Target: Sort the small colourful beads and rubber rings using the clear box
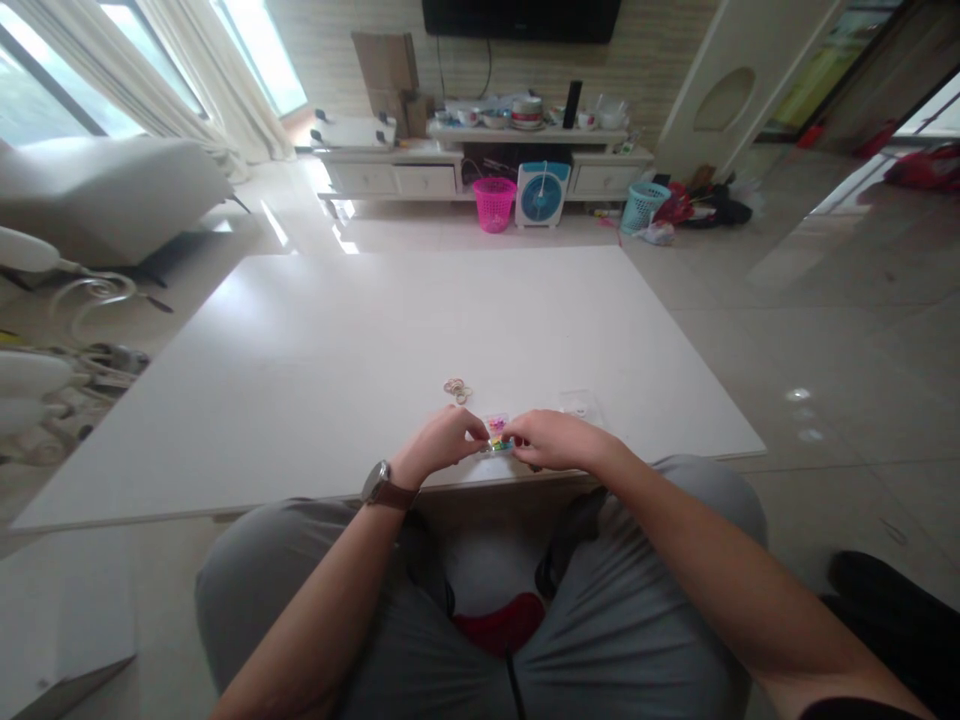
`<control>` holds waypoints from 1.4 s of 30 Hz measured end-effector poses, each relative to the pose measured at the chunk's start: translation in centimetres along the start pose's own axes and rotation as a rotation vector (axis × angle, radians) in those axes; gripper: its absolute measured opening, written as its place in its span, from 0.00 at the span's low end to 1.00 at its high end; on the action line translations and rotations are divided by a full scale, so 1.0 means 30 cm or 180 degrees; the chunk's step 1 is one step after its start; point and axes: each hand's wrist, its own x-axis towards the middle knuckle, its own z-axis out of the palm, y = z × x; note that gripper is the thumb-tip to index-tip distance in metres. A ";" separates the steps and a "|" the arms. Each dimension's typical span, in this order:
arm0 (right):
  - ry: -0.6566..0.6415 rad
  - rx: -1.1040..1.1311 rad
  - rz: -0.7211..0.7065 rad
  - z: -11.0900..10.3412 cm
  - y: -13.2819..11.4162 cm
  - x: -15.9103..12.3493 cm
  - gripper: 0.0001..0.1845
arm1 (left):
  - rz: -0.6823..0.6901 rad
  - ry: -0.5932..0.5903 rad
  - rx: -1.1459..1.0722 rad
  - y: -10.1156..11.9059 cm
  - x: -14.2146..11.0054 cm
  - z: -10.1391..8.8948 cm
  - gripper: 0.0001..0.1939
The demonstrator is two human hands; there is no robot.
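Observation:
A small clear plastic packet or box with pink, purple, yellow and green pieces [496,426] lies near the front edge of the white table, between my hands. At its left side is my left hand [446,440], with a wristwatch [377,483] on that wrist; thumb and forefinger are pinched at the container's edge. My right hand [551,440] reaches in from the right, fingers curled and closed against the opposite edge. Fingers hide parts of the container, and its exact kind is too small to tell. Just beyond my left hand sits a little heap of beige rings [457,389].
A clear plastic bag with a pale label [579,406] lies behind my right hand. The white table [360,340] spreads out ahead, its front edge close to my knees. Farther off, on the floor, stand a pink basket [494,204], a blue fan [541,194] and a pale blue basket [643,206].

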 end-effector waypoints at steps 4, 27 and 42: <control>0.0020 -0.0011 -0.0016 -0.006 -0.007 -0.009 0.11 | 0.0038 0.0039 0.0102 0.004 -0.006 -0.001 0.12; 0.0016 -0.0086 -0.0036 -0.004 -0.011 -0.005 0.12 | 0.0118 0.0241 0.1175 0.008 -0.020 0.030 0.12; 0.0078 -0.0175 -0.0052 -0.003 -0.017 -0.012 0.12 | 0.0146 0.0356 0.0947 -0.004 -0.017 0.019 0.10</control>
